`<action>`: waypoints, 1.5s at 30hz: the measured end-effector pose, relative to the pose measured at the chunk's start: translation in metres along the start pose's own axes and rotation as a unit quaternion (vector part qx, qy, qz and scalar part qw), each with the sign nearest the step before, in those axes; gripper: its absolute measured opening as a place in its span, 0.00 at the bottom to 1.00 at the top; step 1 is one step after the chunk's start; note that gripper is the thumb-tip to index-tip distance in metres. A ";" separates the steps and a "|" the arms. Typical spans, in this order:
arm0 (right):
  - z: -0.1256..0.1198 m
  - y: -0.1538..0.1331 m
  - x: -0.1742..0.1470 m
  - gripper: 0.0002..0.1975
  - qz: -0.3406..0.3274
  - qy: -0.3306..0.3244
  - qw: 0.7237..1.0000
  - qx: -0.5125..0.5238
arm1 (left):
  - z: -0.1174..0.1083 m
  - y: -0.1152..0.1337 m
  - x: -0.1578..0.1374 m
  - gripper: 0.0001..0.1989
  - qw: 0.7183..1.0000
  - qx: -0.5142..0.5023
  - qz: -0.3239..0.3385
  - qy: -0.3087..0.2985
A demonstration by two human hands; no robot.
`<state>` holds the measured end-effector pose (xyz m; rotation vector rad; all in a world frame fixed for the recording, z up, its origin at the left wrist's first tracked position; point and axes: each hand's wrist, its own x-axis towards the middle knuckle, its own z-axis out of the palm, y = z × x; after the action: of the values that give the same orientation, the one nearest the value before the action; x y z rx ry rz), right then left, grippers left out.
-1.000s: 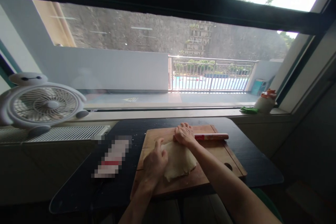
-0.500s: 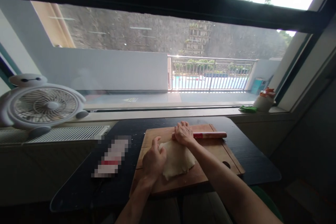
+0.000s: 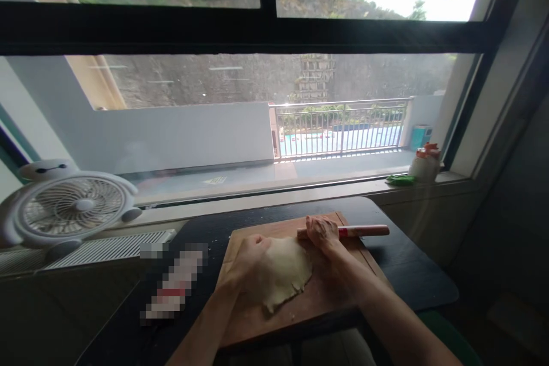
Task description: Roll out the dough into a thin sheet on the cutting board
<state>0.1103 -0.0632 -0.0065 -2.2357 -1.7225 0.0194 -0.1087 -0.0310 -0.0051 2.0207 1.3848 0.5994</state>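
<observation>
Your left hand [image 3: 249,260] presses flat, fingers spread, on the pale flattened dough sheet [image 3: 285,271]; your right hand [image 3: 322,233] curls its grip around the wooden rolling pin [image 3: 364,231] beyond the dough's far edge.

A board [image 3: 326,303] lies on the table [image 3: 412,274], with dough [image 3: 285,271] on its left half and a rolling pin [image 3: 364,231] across its far right edge. Left of the board lies a packet [image 3: 174,285]. Far left stands a fan [image 3: 71,211]; far right on the sill, a bottle [image 3: 424,163]

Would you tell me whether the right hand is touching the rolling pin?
Touching: the head view shows the right hand lying over the rolling pin near its left end, with no gap visible.
</observation>
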 end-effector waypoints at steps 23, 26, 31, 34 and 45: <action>0.034 -0.061 0.014 0.20 -0.098 0.048 0.994 0.008 | 0.036 -0.030 -0.030 0.21 0.960 0.194 -0.039 0.199; 0.039 -0.056 -0.015 0.20 -0.150 0.105 0.983 0.002 | 0.036 -0.029 -0.031 0.21 0.957 0.202 -0.030 0.207; 0.042 -0.060 0.000 0.23 -0.104 0.123 0.987 0.002 | 0.038 -0.029 -0.033 0.20 0.954 0.202 -0.026 0.221; 0.044 -0.067 0.034 0.25 -0.057 0.092 0.994 0.006 | 0.038 -0.030 -0.032 0.20 0.958 0.194 -0.046 0.207; 0.029 -0.019 0.033 0.21 -0.056 0.045 0.997 0.005 | 0.003 0.003 0.017 0.12 0.993 0.116 -0.036 0.009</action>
<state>0.0958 -0.0207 -0.0236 -2.0948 -1.7924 -0.0965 -0.0985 -0.0165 -0.0045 2.1361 1.5944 0.4432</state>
